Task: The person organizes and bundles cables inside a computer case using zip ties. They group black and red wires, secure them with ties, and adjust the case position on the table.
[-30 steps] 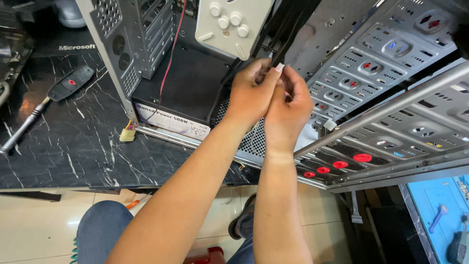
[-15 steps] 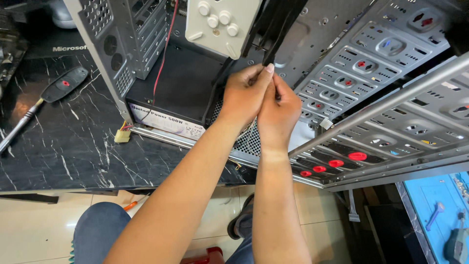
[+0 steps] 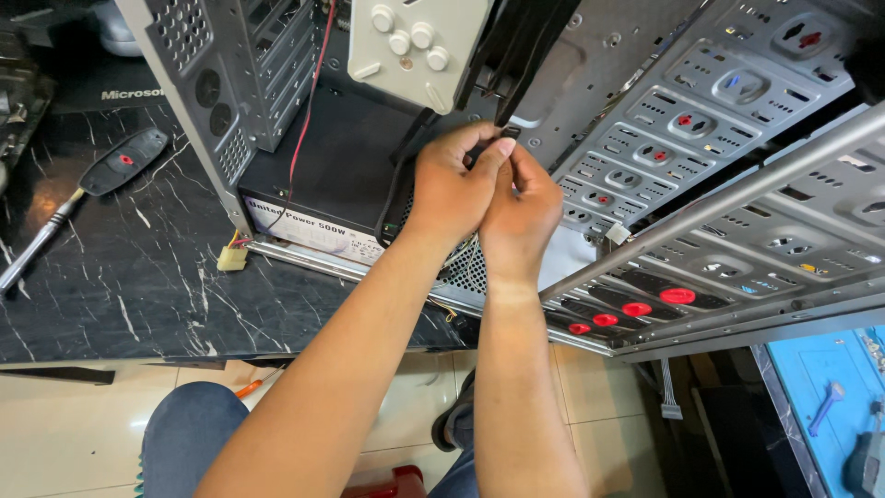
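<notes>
While both hands, left hand (image 3: pixel 452 184) and right hand (image 3: pixel 521 217), press together pinching black cables (image 3: pixel 502 55), the power supply (image 3: pixel 332 175) sits below.

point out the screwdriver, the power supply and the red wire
screwdriver (image 3: pixel 118 164), head view, on its black handle
power supply (image 3: pixel 327 175), head view, on its black top
red wire (image 3: pixel 304 120), head view, midway down its length

Both hands (image 3: pixel 489 189) pinching black cable (image 3: pixel 516 55) — inside computer case (image 3: pixel 701 120).
</notes>
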